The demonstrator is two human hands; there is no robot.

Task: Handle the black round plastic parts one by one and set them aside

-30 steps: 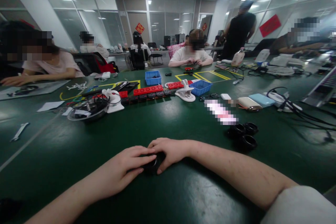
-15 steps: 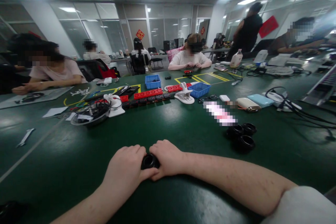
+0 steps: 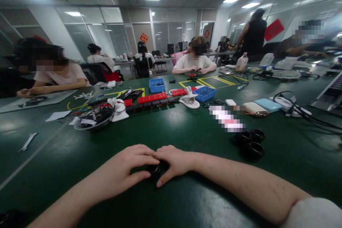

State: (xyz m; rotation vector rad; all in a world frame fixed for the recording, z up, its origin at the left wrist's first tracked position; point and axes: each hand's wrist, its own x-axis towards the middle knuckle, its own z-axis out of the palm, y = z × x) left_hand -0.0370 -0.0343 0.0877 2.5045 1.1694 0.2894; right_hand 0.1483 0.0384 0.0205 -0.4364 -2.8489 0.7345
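A black ring-shaped part sits low over the green table, partly covered by fingers. My left hand reaches round it from the left, its thumb in front and its fingers arched over the top. From the other side, my right hand grips the black part, thumb pointing down near the table. The fingertips of both hands meet above it. Whether it is one piece or two fitted together, I cannot tell. Similar black hollow rings stand grouped to the right of my right forearm.
Farther back are a metal bowl of cables, a red-and-black strip, a white clip stand and blue bins. A wrench lies left. Power banks and cables lie right. A person sits opposite.
My left hand has loosened and its fingers have lifted and straightened over the part. My right thumb has moved away from the left thumb. The view has shifted slightly.
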